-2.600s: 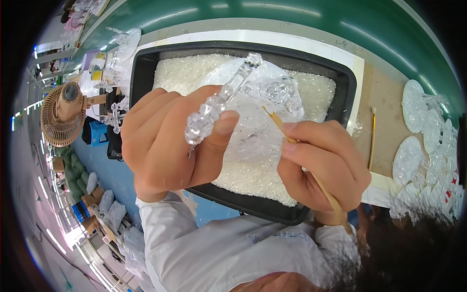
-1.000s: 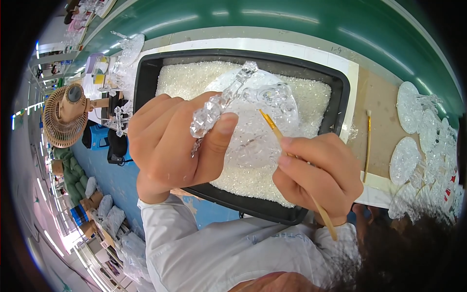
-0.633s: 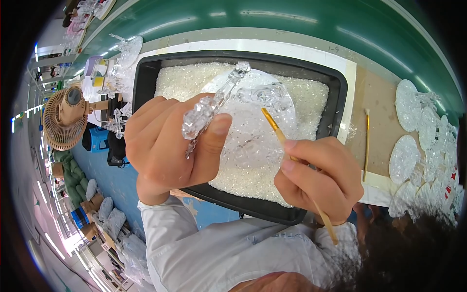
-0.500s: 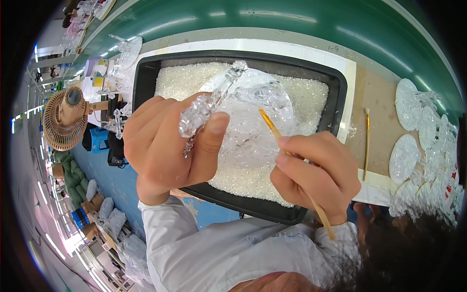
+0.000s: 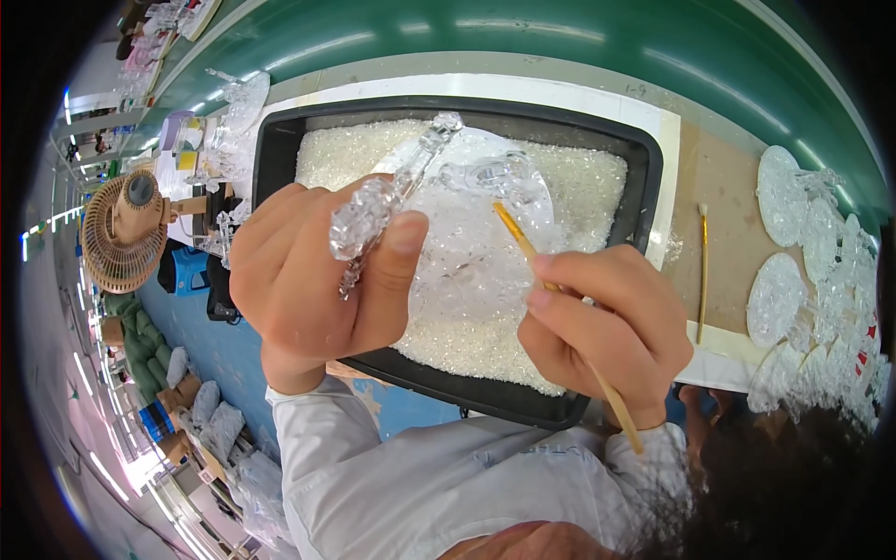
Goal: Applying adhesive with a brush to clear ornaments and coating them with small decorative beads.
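Between the fingers and thumb of my left hand point(image 5: 322, 271) is a clear, faceted ornament piece point(image 5: 366, 217) with a long stem pointing up and away. My right hand point(image 5: 611, 327) pinches a thin wooden paintbrush point(image 5: 523, 245) like a pen, its tip pointing up and left. Both hands are above a black tray point(image 5: 650, 196) filled with small sparkling clear granules point(image 5: 588, 187). In the tray's middle lies a round whitish disc point(image 5: 467, 289), partly hidden by my hands. A clear figure-like piece point(image 5: 495, 177) rises from the disc near its far side, close to the brush tip.
A second brush point(image 5: 704, 271) lies on brown board right of the tray. Beyond it, several clear round ornaments point(image 5: 777, 299) crowd the table's right end. At left are a beige fan point(image 5: 121, 229), a blue stool point(image 5: 189, 271) and more clear pieces point(image 5: 245, 103). A green surface point(image 5: 523, 47) runs along the far side.
My left hand has moved slightly left with the clear ornament piece. The brush tip has shifted a little up and left, still near the disc.
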